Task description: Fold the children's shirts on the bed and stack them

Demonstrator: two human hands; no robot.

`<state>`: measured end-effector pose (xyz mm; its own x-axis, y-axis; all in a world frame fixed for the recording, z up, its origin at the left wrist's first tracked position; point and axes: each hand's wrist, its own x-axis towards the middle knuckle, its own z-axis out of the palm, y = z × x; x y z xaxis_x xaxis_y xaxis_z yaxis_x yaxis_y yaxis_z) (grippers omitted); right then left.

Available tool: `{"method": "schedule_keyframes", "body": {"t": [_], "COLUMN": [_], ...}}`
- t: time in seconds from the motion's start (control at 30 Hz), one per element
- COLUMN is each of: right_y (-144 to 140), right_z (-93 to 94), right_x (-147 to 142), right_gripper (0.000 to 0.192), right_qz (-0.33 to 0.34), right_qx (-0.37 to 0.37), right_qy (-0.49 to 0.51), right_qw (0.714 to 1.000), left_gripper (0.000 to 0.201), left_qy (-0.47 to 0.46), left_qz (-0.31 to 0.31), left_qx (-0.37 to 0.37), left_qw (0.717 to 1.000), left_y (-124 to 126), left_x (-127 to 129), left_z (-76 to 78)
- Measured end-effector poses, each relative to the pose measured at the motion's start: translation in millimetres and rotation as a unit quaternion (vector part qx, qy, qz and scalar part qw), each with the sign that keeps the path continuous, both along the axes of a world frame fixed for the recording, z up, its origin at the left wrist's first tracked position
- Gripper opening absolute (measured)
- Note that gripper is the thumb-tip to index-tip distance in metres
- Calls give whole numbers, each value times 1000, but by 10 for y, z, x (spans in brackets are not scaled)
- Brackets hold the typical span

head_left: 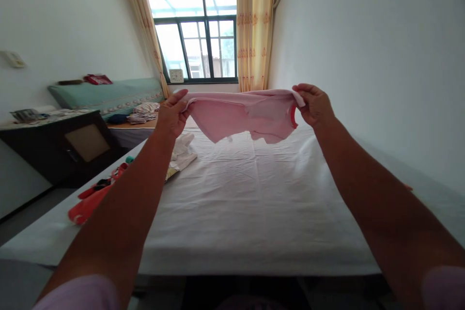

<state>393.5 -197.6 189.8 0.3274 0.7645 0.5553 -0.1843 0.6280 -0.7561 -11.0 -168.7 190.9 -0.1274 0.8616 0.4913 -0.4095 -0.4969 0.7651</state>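
A pink shirt (pixel 232 115) with a red neckband hangs stretched sideways in the air above the bed. My left hand (pixel 175 112) pinches one end of its upper edge. At the other end, near the red neckband, my right hand (pixel 314 105) grips the cloth between thumb and fingers. The shirt's lower part droops between both hands, above the white bedsheet (pixel 254 213). Beyond my left forearm lie some white garments (pixel 183 150), partly hidden by the arm. Red clothing (pixel 89 203) rests on the sheet farther left.
A dark cabinet (pixel 54 147) stands left of the bed. Behind it, folded clothes (pixel 143 112) lie by a green-covered bolster (pixel 109 94). A white clock (pixel 176 75) sits on the sill below the window. The white wall (pixel 381 58) borders the bed's right side.
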Motion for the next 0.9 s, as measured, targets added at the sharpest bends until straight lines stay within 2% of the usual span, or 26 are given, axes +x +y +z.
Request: {"method": "schedule_keyframes", "body": {"t": [0.03,0.1,0.2,0.3,0.37,0.4,0.47,0.5,0.57,0.63,0.7,0.73,0.8,0.9], "right_y": [-77,-268,-597,-874,-993,-1036,-1118,-1168,-1300,-1461,-1600,-1646,-1676,-1624], "right_z": [-52,-287,-825,-1328,-1549,-1617,-1671,-1663,-1597,-1516,-1479,-1490,-1567,-1702], "right_x": [11,22,28,65,121,153,202,208,163,39,-127,-210,-343,-432], "right_gripper": [16,14,14,20,24,27,29,27,20,18,28,36,46,30], "right_qz": [7,31,88,133,107,77,31,40,121,225,287,297,274,165], "right_qx": [-3,-40,-164,-298,-332,-332,-305,-284,-233,-167,-101,-70,-26,-13], "right_qy": [-7,-31,-82,-120,-149,-175,-259,-314,-429,-520,-587,-613,-652,-678], "right_qw": [1000,998,979,938,925,924,916,905,864,807,750,729,707,716], "left_gripper": [32,32,33,38,40,42,46,49,53,52,45,42,37,35], "left_qy": [13,55,143,231,280,305,354,381,441,500,544,560,587,627], "left_qz": [0,-8,-33,-76,-91,-97,-110,-118,-133,-136,-118,-102,-65,-25], "left_qx": [-2,-32,-146,-266,-306,-317,-324,-319,-291,-244,-197,-174,-133,-86], "left_qw": [1000,998,978,933,905,893,870,860,839,820,807,804,796,774], "left_y": [-84,-284,-605,-890,-1041,-1102,-1196,-1229,-1267,-1267,-1234,-1206,-1140,-1047], "left_x": [-47,-167,-397,-635,-764,-816,-898,-930,-980,-1010,-1020,-1018,-1005,-993], "left_z": [-38,-268,-874,-1487,-1747,-1816,-1841,-1810,-1712,-1628,-1610,-1628,-1700,-1807]}}
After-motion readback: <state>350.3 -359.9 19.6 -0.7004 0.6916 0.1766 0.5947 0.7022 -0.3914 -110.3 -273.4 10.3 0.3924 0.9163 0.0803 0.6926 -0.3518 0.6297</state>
